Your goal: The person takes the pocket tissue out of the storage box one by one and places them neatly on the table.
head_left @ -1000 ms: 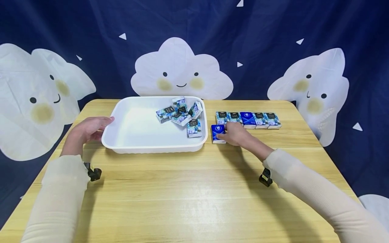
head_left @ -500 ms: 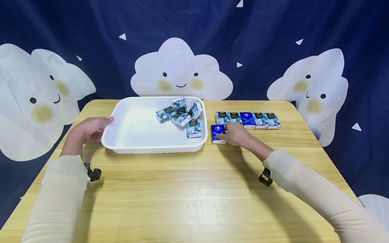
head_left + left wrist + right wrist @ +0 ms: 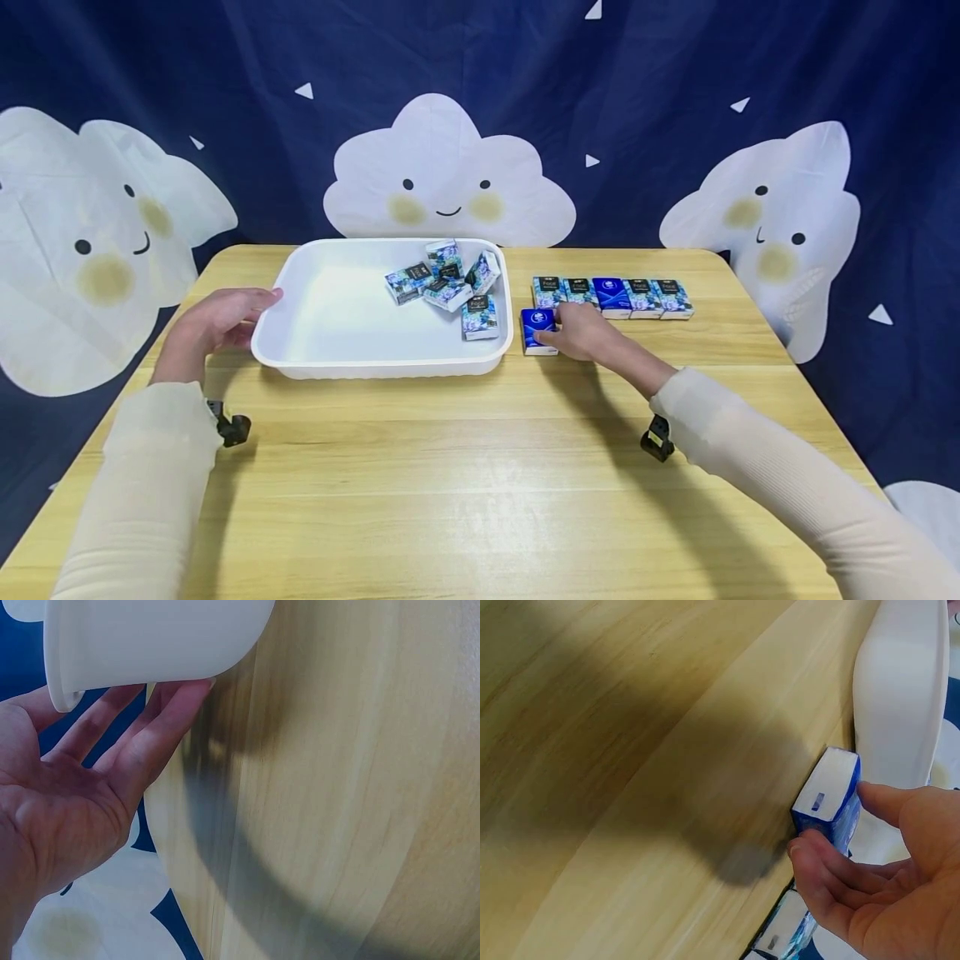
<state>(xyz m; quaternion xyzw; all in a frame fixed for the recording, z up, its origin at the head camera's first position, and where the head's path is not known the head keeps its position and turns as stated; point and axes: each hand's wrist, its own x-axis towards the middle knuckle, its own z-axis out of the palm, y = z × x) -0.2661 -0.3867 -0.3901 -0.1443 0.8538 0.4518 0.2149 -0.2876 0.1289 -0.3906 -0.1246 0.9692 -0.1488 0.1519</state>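
My right hand pinches a dark blue tissue pack on the table, just right of the tray. In the right wrist view, the thumb is on one side of this blue pack and the fingers are on the other. My left hand holds the left end of the white tray, one fingertip over the rim. The left wrist view shows the thumb against the tray's outer wall, with other fingers partly hidden behind it. Several floral tissue packs lie jumbled in the tray's right part.
A row of several tissue packs, mostly floral with one blue pack in the middle, lies behind my right hand. Under everything is a wooden table. A dark blue cloud-print curtain hangs behind its far edge.
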